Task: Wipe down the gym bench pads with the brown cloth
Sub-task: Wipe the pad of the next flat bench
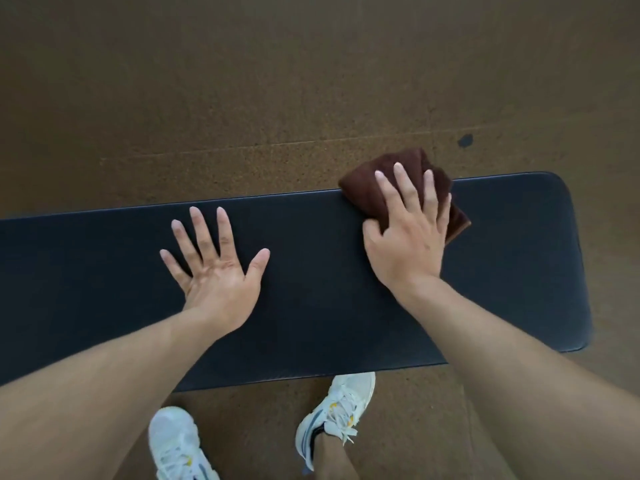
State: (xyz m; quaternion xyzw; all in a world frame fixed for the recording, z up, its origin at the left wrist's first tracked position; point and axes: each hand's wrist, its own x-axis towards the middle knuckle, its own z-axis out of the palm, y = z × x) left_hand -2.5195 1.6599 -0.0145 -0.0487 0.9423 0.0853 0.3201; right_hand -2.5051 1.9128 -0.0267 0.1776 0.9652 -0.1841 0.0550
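Note:
A long black gym bench pad (311,271) runs across the view from the left edge to a rounded end at the right. The brown cloth (363,188) lies folded on the pad's far edge, part of it hanging past that edge. My right hand (408,233) presses flat on the cloth, fingers spread over it and thumb curled at its near side. My left hand (214,268) rests flat on the bare pad with fingers spread wide, holding nothing, about a hand's width left of the cloth.
A brown speckled rubber floor (277,98) surrounds the bench, with a dark spot (465,140) beyond the cloth. Two white sneakers (339,414) stand on the floor just under the pad's near edge.

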